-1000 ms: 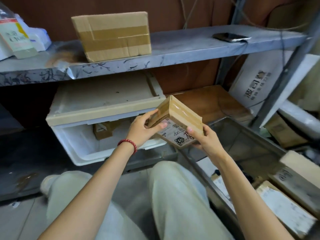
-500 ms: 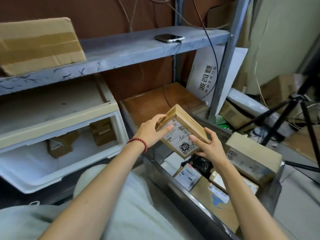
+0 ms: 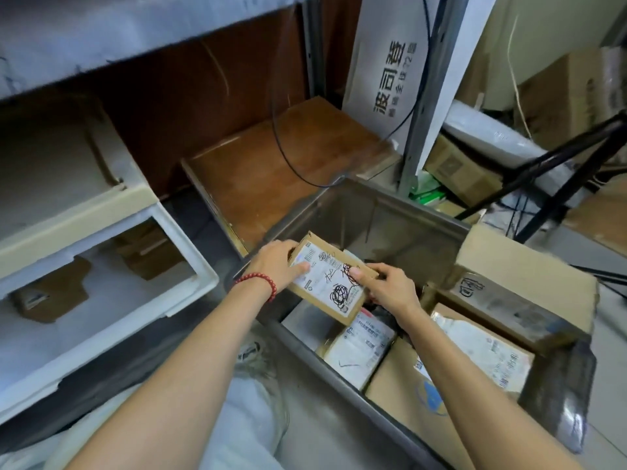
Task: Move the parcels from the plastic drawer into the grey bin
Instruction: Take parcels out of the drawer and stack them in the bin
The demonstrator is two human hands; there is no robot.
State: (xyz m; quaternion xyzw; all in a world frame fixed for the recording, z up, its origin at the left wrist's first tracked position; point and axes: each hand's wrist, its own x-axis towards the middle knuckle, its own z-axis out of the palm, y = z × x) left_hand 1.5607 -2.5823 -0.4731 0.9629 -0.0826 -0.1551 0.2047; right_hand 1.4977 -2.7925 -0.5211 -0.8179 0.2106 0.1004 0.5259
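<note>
Held item: one small brown parcel (image 3: 330, 286), white label up, black scribbles across it. The left hand (image 3: 276, 262) is curled round its left end with the thumb on the label. The right hand (image 3: 390, 290) pinches its right end, thumb on top. The hands are apart, with the parcel tilted between them over the near-left part of the grey bin (image 3: 390, 203); whether it touches anything beneath cannot be told. Below the right hand, inside the bin: a labelled packet (image 3: 359, 347) and a flat carton (image 3: 400, 401) with a blue mark. To the right of the right wrist is a labelled box (image 3: 481, 351). A larger carton (image 3: 522, 283) lies across the bin's right edge. Left of the hands: the plastic drawer (image 3: 112, 320), open, holding one brown box (image 3: 149, 252) nearer the left hand and another brown box (image 3: 51, 293) farther left. Left wrist: a red bead bracelet (image 3: 258, 283). Beyond the right hand: a black tripod (image 3: 559, 171).
</note>
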